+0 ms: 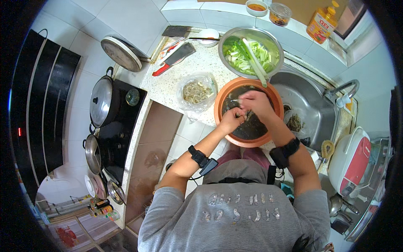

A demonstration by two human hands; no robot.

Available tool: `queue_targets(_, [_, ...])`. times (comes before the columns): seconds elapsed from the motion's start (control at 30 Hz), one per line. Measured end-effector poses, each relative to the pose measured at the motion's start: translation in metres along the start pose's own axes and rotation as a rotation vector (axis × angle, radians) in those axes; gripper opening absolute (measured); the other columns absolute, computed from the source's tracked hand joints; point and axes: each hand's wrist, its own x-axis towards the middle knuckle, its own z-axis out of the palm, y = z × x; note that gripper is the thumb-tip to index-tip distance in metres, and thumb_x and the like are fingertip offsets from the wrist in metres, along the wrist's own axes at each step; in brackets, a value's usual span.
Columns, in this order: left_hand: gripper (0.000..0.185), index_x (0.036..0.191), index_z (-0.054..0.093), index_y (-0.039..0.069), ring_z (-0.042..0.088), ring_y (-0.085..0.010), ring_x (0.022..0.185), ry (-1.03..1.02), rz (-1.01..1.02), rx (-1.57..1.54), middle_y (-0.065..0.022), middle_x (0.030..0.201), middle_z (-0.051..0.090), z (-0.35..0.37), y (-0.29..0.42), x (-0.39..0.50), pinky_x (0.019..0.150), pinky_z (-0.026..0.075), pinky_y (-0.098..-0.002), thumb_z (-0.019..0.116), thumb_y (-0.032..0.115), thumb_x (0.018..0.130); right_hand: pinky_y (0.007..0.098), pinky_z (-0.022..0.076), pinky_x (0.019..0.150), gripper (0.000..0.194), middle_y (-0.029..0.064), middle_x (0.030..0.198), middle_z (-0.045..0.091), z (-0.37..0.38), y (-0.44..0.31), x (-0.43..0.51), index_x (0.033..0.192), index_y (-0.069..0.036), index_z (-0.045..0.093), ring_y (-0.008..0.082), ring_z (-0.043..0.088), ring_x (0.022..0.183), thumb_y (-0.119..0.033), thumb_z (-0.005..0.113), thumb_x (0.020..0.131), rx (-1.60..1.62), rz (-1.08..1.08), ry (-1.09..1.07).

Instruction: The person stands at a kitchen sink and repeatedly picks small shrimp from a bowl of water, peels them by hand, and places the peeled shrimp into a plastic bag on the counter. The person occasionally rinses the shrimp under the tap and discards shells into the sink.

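Both of my hands are over an orange-brown basin [218,107] of dark water, which stands at the counter's edge beside the sink. The fingertips of my left hand [233,120] pinch a small pale piece, apparently a shrimp, mostly hidden by the fingers. My right hand [255,103] is just above it, fingers bent and blurred; whether it grips anything is unclear. Left of the basin, a clear plastic bag [206,105] lies open around grey raw shrimp [195,92]. Some pale bits show in the dark water.
A steel bowl [224,64] of chopped greens touches the basin's far side, with leek stalks [254,60] overhanging. A red-handled cleaver [179,56] lies at the back left. The steel sink [318,104] holds a bag of brownish scraps [294,122]. A lidded pot [101,101] sits on the cooktop.
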Motion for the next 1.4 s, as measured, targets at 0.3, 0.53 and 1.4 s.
queue_targets(0.3, [0.008,0.094,0.061,0.002,0.057,-0.0085,0.068,-0.02,-0.05,-0.124,-0.0018,0.079,0.063,-0.009,0.012,-0.011,0.061,0.047,-0.0228,0.062,0.009,0.09,0.0269,0.0532,0.079,0.031,0.01,0.098,0.066,0.05,0.0,0.052,0.114,0.006,0.061,0.0145,0.064,0.089,-0.014,0.063,0.09,-0.196,-0.044,-0.179])
queue_targets(0.53, [0.013,0.1,0.058,0.0,0.062,-0.0113,0.073,-0.004,-0.053,-0.153,-0.0055,0.085,0.065,-0.009,0.012,-0.006,0.06,0.05,-0.0252,0.063,0.006,0.089,0.0277,0.0543,0.075,0.026,0.011,0.095,0.066,-0.046,-0.005,-0.045,0.108,0.006,0.062,0.016,0.065,0.082,-0.015,0.06,0.092,-0.111,0.099,0.053])
queue_targets(1.4, [0.013,0.1,0.059,0.001,0.054,-0.0111,0.072,-0.027,0.229,0.166,-0.0038,0.081,0.061,0.305,0.095,0.106,0.069,0.045,-0.0256,0.059,0.01,0.092,0.027,0.0523,0.069,0.018,0.0088,0.089,0.065,-0.283,0.021,-0.266,0.1,0.004,0.064,0.0145,0.063,0.076,-0.01,0.057,0.092,0.188,-0.065,0.716])
